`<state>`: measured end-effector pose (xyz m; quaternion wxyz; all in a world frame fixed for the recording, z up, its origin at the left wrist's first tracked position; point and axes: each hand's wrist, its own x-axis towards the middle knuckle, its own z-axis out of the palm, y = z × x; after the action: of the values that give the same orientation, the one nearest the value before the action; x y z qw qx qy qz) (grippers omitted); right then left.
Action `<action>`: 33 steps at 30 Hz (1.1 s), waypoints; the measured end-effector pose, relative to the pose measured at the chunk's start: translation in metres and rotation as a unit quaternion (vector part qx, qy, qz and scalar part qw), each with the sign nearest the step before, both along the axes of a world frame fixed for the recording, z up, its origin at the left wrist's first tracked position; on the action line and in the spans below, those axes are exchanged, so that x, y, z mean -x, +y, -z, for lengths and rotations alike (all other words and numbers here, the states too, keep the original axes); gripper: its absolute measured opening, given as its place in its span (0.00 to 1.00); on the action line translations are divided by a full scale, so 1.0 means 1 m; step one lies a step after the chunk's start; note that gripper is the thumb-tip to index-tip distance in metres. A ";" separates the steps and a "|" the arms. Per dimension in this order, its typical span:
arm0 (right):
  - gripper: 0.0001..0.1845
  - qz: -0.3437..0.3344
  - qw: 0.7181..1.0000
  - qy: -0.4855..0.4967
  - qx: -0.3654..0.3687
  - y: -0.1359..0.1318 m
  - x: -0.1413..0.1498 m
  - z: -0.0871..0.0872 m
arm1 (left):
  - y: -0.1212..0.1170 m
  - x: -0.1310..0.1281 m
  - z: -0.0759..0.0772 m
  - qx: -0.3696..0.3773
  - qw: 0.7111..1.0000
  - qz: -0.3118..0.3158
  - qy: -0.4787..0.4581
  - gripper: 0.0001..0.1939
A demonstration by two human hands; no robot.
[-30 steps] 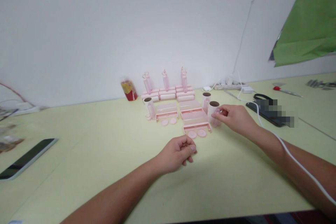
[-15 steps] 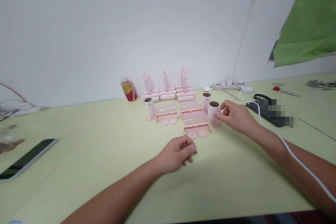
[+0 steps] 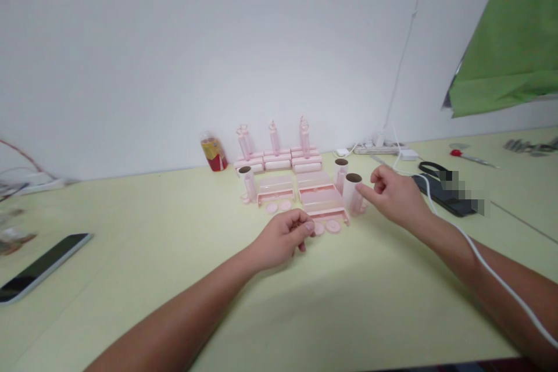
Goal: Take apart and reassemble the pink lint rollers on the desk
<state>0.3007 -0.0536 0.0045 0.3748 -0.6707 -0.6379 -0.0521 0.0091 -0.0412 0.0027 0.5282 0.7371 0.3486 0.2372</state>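
Note:
My left hand hovers low over the table, its fingers loosely bent and apart, with nothing visible in them. Its thumb comes close to a pink disc, and a second pink disc lies just right of that. My right hand is raised beside an upright white roll with a brown core. Its thumb points at the roll's side, the other fingers are curled back, and I see nothing held. A translucent pink handle stands against the roll. Open pink cases lie between the hands.
Behind stand finished-looking pink cases with upright handles. Another roll and a red-yellow packet are nearby. A phone lies left. A white cable crosses my right forearm, near a black strapped device.
My right hand has drawn slightly up and away from the pink handle beside the front roll. My left hand has moved forward and a little left, to the pink discs.

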 end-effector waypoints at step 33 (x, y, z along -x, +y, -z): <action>0.11 -0.141 0.981 0.105 -0.076 -0.020 0.026 -0.006 | 0.206 -0.092 -0.140 -0.535 0.799 -0.223 0.158 0.10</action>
<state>0.2746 -0.0741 0.0106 0.4935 -0.5451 -0.6773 0.0233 0.1015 0.1646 0.1430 -0.0802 0.8315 0.3997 0.3775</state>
